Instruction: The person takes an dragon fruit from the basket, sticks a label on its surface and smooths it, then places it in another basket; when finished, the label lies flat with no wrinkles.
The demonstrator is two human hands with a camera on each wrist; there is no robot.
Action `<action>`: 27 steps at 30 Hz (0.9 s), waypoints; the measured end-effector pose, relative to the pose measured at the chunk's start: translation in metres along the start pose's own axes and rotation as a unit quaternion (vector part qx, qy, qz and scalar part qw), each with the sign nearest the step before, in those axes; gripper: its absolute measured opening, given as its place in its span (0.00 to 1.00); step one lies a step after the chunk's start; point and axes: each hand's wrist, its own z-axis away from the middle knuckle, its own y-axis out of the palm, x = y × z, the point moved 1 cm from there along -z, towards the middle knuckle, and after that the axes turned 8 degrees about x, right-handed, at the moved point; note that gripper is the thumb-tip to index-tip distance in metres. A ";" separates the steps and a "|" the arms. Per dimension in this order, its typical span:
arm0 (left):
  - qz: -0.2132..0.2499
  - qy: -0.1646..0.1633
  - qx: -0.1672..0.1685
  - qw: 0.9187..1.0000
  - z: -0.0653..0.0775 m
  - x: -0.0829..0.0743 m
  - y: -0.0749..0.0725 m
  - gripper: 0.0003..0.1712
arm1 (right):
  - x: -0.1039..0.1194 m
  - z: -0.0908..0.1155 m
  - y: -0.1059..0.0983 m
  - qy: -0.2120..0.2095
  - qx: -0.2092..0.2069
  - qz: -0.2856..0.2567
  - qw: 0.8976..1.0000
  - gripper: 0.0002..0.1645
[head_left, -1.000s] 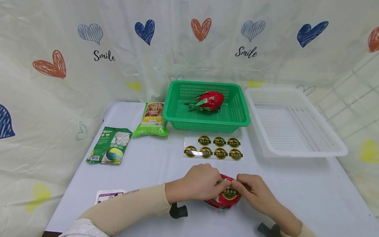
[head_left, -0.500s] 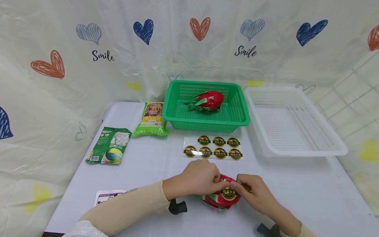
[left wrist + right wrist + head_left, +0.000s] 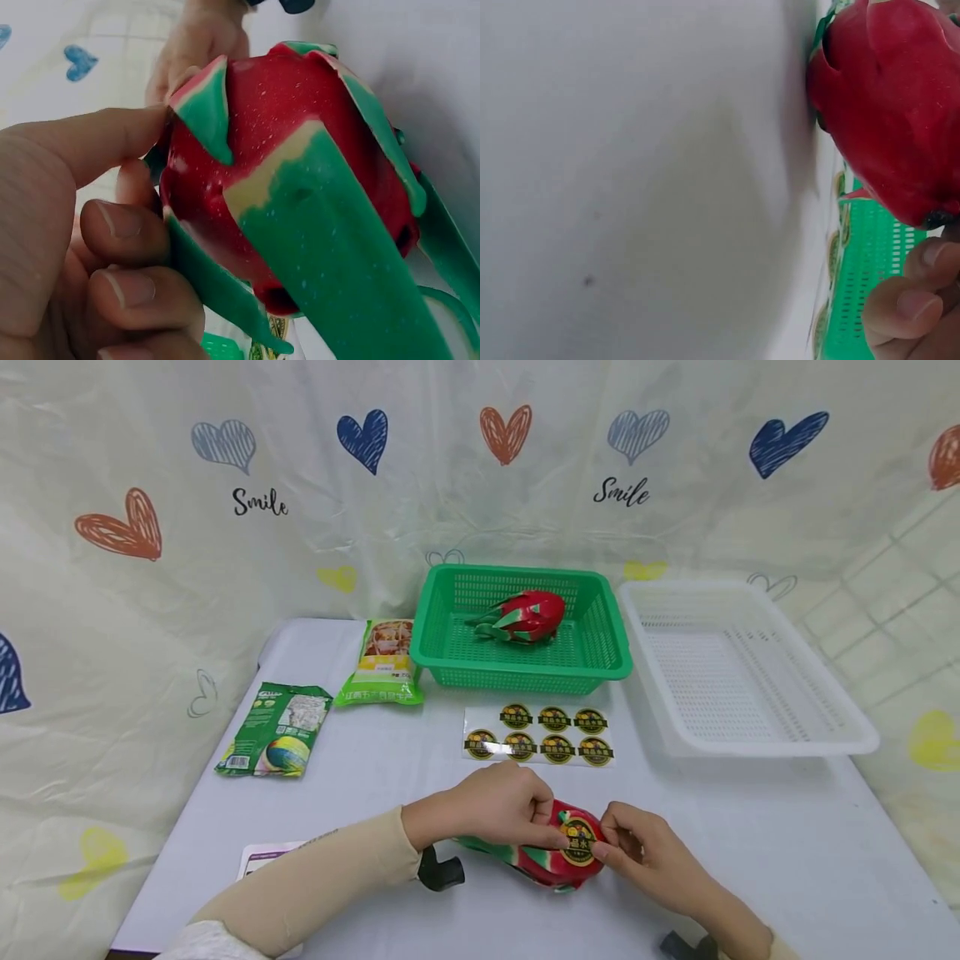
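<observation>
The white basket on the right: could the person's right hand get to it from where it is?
Probably yes: in the head view, nothing visible stands between the right hand and the white basket, though that hand's thumb is at the sticker on the nearer dragon fruit.

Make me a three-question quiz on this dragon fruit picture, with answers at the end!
1. How many round stickers are on the sticker sheet?
2. True or false: a dragon fruit lies in the white basket.
3. What are the left hand and right hand both touching? A) a packet; B) the front dragon fruit; C) the white basket.

Key: 1. Seven. 2. False; the other dragon fruit is in the green basket. 3. B.
</observation>
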 end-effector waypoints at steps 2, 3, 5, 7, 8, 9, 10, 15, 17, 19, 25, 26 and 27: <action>0.009 -0.002 0.009 1.000 0.000 0.001 -0.001 0.24 | -0.002 0.002 0.000 -0.009 0.006 -0.007 1.000 0.19; 0.012 -0.004 0.011 1.000 0.000 0.001 -0.001 0.23 | -0.002 0.002 0.000 -0.012 0.008 -0.013 1.000 0.19; 0.019 -0.007 0.013 1.000 0.000 0.002 -0.002 0.23 | -0.003 0.003 0.000 -0.017 0.012 -0.021 1.000 0.18; 0.029 -0.009 0.014 0.999 -0.001 0.003 -0.003 0.22 | -0.004 0.004 -0.001 -0.016 0.017 -0.033 0.999 0.17; 0.031 -0.010 0.013 0.999 -0.001 0.003 -0.003 0.22 | -0.004 0.004 -0.001 -0.014 0.020 -0.037 0.999 0.17; 0.033 -0.011 0.012 0.999 -0.001 0.003 -0.003 0.22 | -0.005 0.004 -0.001 -0.010 0.022 -0.040 0.999 0.17; 0.037 -0.010 0.012 0.999 -0.001 0.003 -0.003 0.21 | -0.005 0.005 -0.001 -0.008 0.024 -0.041 0.999 0.17; 0.043 -0.012 0.008 0.999 -0.002 0.004 -0.002 0.22 | -0.003 0.005 -0.002 -0.007 0.028 -0.040 0.999 0.17; 0.041 -0.013 0.008 0.999 -0.002 0.004 -0.002 0.21 | -0.002 0.005 -0.002 -0.011 0.024 -0.036 0.999 0.17; 0.038 -0.013 0.009 0.999 -0.003 0.004 -0.002 0.21 | 0.000 0.005 -0.001 -0.012 0.013 -0.023 1.000 0.17; 0.051 -0.001 0.013 0.999 -0.003 0.006 -0.002 0.18 | 0.012 0.002 0.005 0.018 -0.048 0.071 0.996 0.27; 0.058 0.002 0.013 0.998 -0.003 0.008 -0.002 0.18 | 0.015 0.001 0.006 0.026 -0.051 0.085 0.995 0.31; 0.064 0.004 0.013 0.998 -0.003 0.008 -0.002 0.17 | 0.018 0.000 0.008 0.033 -0.051 0.095 0.994 0.35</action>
